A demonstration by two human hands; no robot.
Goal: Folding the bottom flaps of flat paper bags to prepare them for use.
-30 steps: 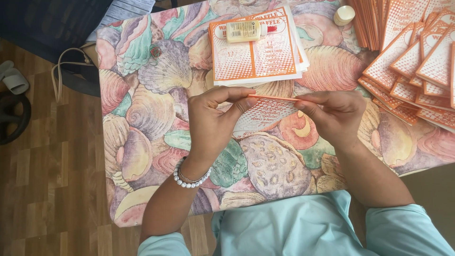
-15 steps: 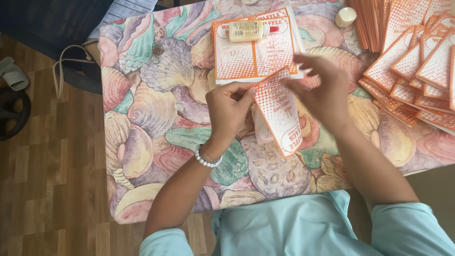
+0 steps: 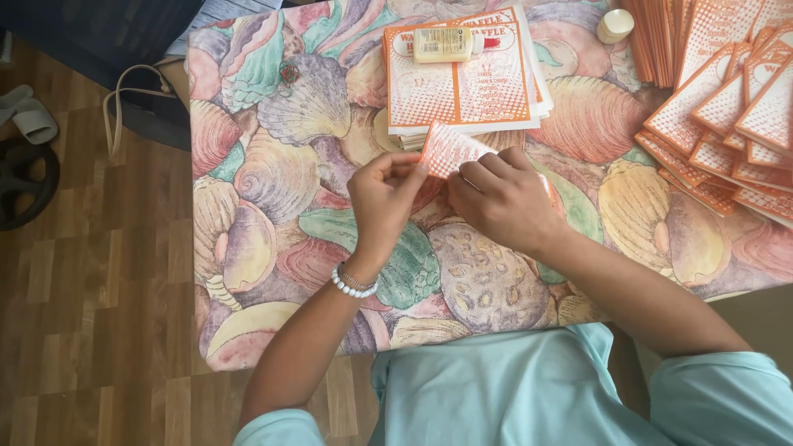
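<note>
The left hand (image 3: 384,194) and the right hand (image 3: 504,198) meet over the middle of the desk (image 3: 273,206), which is covered in a shell-patterned cloth. Between them they hold an orange-and-white paper sleeve (image 3: 446,149), just on the near side of the flat stack of printed sheets (image 3: 462,83). The left fingers (image 3: 405,165) pinch the sleeve's left edge; the right fingers (image 3: 487,169) are curled and pressed onto its lower right part, hiding that side. The sleeve's upper corner touches or overlaps the stack's near edge. A small pale bottle (image 3: 443,44) lies on top of the stack, and a cream cap (image 3: 615,25) sits to the stack's right. Farther right of the stack, finished orange sleeves (image 3: 727,107) fan along the desk's right edge. Left of the stack and nearer the person than the hands, the cloth lies bare out to the desk's edges.
</note>
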